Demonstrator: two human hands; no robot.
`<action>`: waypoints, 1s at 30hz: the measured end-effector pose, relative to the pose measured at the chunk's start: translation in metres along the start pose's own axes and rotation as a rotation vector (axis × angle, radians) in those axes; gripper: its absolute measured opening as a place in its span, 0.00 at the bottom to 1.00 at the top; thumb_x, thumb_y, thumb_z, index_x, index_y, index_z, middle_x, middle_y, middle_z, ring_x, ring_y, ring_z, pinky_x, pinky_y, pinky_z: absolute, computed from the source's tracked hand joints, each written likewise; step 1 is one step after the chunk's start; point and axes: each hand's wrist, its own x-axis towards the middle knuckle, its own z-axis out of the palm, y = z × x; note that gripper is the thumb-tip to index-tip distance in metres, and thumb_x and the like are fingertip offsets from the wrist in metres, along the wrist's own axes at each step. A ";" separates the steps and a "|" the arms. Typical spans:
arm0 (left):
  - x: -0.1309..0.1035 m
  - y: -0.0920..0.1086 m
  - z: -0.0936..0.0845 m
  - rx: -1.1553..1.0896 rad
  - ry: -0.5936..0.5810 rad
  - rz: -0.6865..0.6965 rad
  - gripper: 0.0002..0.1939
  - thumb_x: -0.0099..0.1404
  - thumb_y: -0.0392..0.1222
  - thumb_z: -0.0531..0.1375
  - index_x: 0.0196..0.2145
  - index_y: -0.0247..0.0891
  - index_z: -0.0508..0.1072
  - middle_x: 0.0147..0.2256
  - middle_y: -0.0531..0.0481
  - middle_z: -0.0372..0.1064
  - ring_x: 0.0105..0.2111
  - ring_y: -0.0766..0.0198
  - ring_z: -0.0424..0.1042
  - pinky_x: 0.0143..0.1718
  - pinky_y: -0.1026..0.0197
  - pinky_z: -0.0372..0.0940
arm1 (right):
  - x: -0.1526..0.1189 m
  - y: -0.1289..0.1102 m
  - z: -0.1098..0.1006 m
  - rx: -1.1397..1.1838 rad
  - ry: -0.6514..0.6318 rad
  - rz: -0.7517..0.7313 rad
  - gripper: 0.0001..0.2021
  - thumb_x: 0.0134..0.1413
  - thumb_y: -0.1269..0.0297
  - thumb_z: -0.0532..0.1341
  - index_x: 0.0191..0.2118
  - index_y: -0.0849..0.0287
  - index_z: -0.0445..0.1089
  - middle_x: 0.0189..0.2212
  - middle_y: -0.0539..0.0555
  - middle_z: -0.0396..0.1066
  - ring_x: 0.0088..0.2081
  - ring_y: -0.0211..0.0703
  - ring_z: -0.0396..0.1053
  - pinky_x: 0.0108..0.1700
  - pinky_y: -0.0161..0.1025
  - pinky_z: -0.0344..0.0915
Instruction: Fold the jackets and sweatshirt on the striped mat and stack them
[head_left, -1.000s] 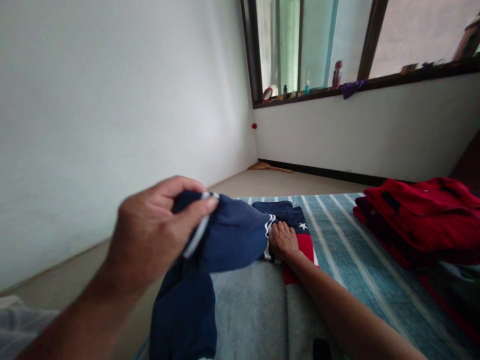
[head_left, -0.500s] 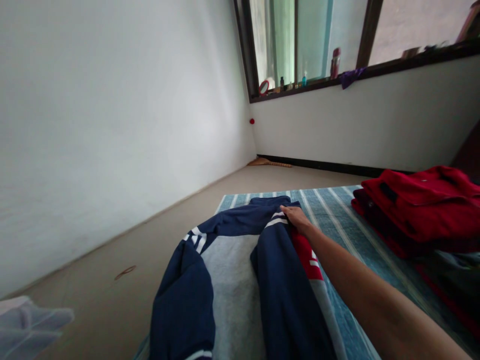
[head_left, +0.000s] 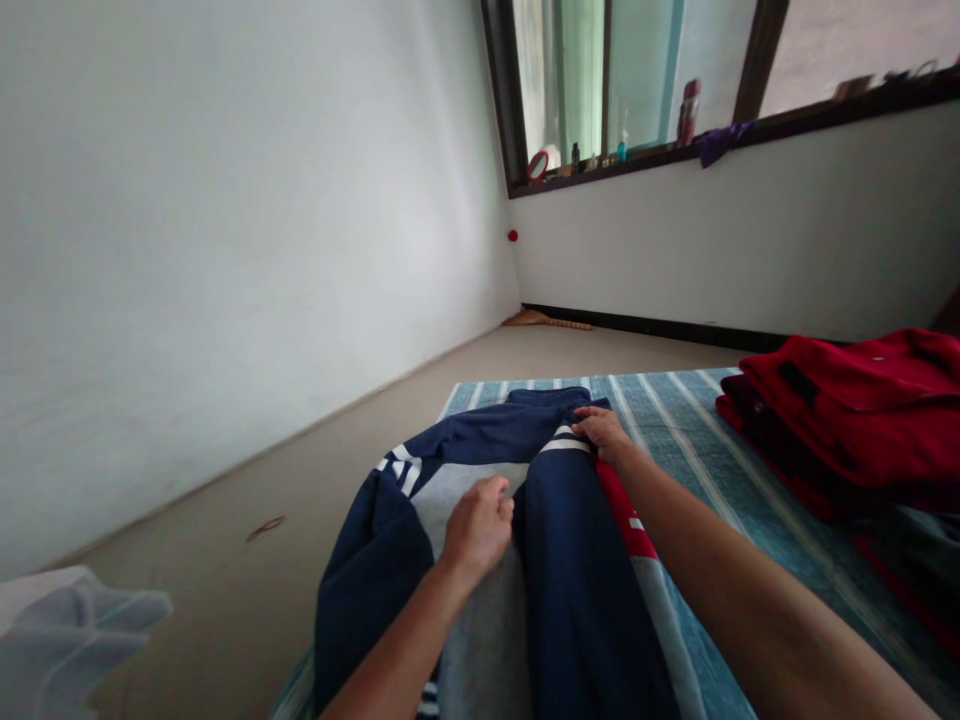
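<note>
A sports jacket (head_left: 566, 560) lies spread out on a striped blue sheet, with navy sleeves, a grey body, white stripes at the shoulders and a red side panel. Above its grey middle, beside the inner edge of the right-hand sleeve, is my left hand (head_left: 478, 525), fingers curled in and no cloth visible in them. My right hand (head_left: 604, 432) rests at the right shoulder by the white stripes, fingertips on the fabric and slightly apart. The lower ends of the sleeves run toward me, partly behind my left forearm.
Folded red clothes (head_left: 862, 410) are stacked on the striped sheet (head_left: 675, 420) at right, above darker garments. A thin brown loop (head_left: 265, 528) lies on the floor. Whitish translucent material (head_left: 82, 630) stands at lower left. A windowsill holds a mirror (head_left: 538, 166) and bottles.
My left hand has come into view from below, over the jacket's grey middle. The fingers of my right hand have loosened at the shoulder. The view has shifted slightly.
</note>
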 end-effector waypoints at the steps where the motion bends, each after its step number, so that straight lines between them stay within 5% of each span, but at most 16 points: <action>1: 0.016 -0.005 0.002 -0.002 -0.022 -0.011 0.12 0.60 0.33 0.56 0.40 0.37 0.75 0.37 0.45 0.74 0.39 0.59 0.72 0.41 0.60 0.62 | 0.000 0.000 0.000 0.004 0.000 0.003 0.13 0.62 0.61 0.59 0.49 0.62 0.66 0.43 0.55 0.68 0.38 0.41 0.70 0.38 0.41 0.70; 4: 0.042 -0.014 0.012 -0.044 -0.115 0.005 0.08 0.58 0.33 0.57 0.34 0.37 0.76 0.30 0.50 0.74 0.32 0.62 0.72 0.36 0.63 0.61 | 0.000 0.000 0.000 0.014 -0.001 0.012 0.14 0.62 0.61 0.59 0.49 0.62 0.66 0.44 0.55 0.68 0.39 0.41 0.70 0.39 0.42 0.70; 8: 0.046 -0.023 0.021 -0.081 -0.157 -0.059 0.09 0.57 0.34 0.56 0.19 0.36 0.70 0.18 0.54 0.65 0.25 0.64 0.68 0.28 0.64 0.59 | 0.001 0.000 0.000 0.032 0.004 0.029 0.14 0.62 0.61 0.59 0.50 0.62 0.66 0.44 0.55 0.68 0.39 0.41 0.70 0.39 0.42 0.70; 15: 0.046 -0.031 0.020 -0.095 -0.225 -0.187 0.13 0.59 0.35 0.51 0.17 0.37 0.65 0.12 0.56 0.57 0.14 0.65 0.61 0.19 0.64 0.53 | 0.002 0.001 0.001 0.077 0.035 0.031 0.13 0.62 0.61 0.59 0.49 0.62 0.66 0.43 0.55 0.68 0.38 0.40 0.70 0.38 0.41 0.71; 18: 0.047 -0.028 0.014 -0.072 -0.220 -0.109 0.13 0.56 0.32 0.53 0.15 0.37 0.64 0.14 0.55 0.59 0.18 0.67 0.63 0.22 0.66 0.54 | 0.001 0.001 0.001 0.087 0.039 0.022 0.14 0.62 0.61 0.59 0.49 0.62 0.66 0.44 0.55 0.68 0.39 0.41 0.70 0.39 0.42 0.70; 24: 0.041 -0.022 0.001 0.026 -0.226 -0.043 0.14 0.55 0.28 0.51 0.33 0.37 0.74 0.23 0.53 0.69 0.25 0.63 0.70 0.26 0.65 0.61 | 0.002 0.001 0.001 0.075 0.037 0.020 0.14 0.62 0.60 0.59 0.50 0.61 0.66 0.45 0.56 0.68 0.41 0.42 0.70 0.40 0.43 0.70; 27: 0.040 -0.004 0.001 0.154 -0.143 0.006 0.14 0.52 0.27 0.54 0.32 0.38 0.75 0.33 0.45 0.73 0.40 0.54 0.72 0.40 0.57 0.64 | 0.004 0.003 0.002 0.056 0.037 0.015 0.14 0.62 0.61 0.59 0.50 0.62 0.66 0.44 0.55 0.68 0.40 0.42 0.70 0.40 0.43 0.70; 30: 0.038 0.022 0.012 0.214 -0.056 0.129 0.16 0.60 0.32 0.53 0.45 0.37 0.72 0.52 0.40 0.67 0.55 0.51 0.62 0.55 0.53 0.56 | 0.007 0.004 0.003 0.031 0.045 0.005 0.14 0.62 0.60 0.59 0.50 0.61 0.66 0.45 0.56 0.68 0.40 0.42 0.70 0.40 0.43 0.70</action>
